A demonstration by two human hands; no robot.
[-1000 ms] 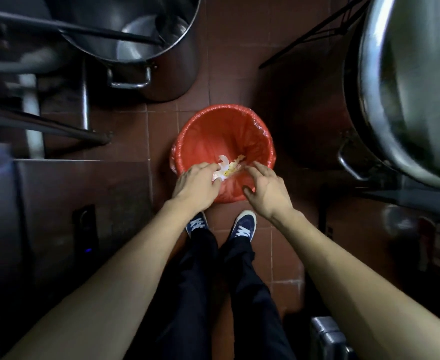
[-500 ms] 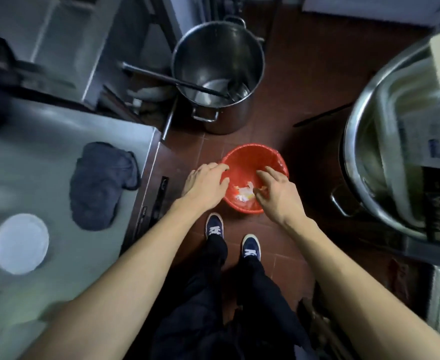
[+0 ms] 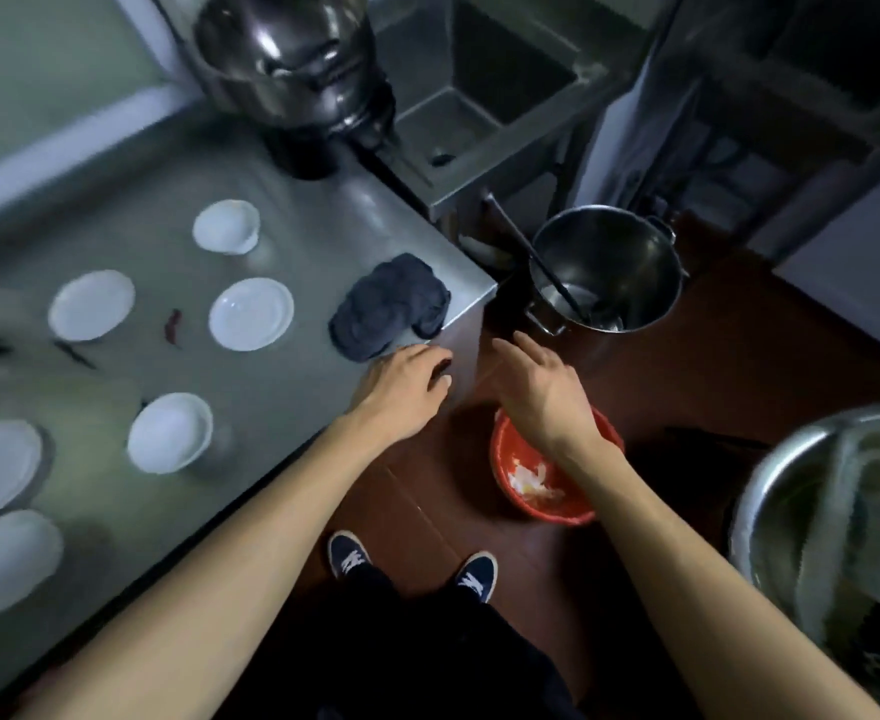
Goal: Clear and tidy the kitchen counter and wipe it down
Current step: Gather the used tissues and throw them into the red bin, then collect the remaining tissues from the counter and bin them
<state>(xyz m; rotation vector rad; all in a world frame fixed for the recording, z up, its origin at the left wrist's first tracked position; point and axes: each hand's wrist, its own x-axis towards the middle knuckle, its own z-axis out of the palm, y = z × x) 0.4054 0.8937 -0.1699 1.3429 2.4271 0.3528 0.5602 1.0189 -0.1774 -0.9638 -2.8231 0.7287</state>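
Both your hands held nothing: left hand (image 3: 401,379) hovered, fingers loosely curled, at the worktop (image 3: 292,236) edge just beside the dark cloth (image 3: 388,311), frame centre; right hand (image 3: 542,389) spread flat above the red bin (image 3: 547,491).

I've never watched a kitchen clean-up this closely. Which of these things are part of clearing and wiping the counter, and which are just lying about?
Part of the job:
- counter
- dark cloth
- white dishes
- red chilli scrap
- red bin
- left hand, right hand, both holding nothing

Just lying about:
- steel pot with ladle
- sink
- large steel basin
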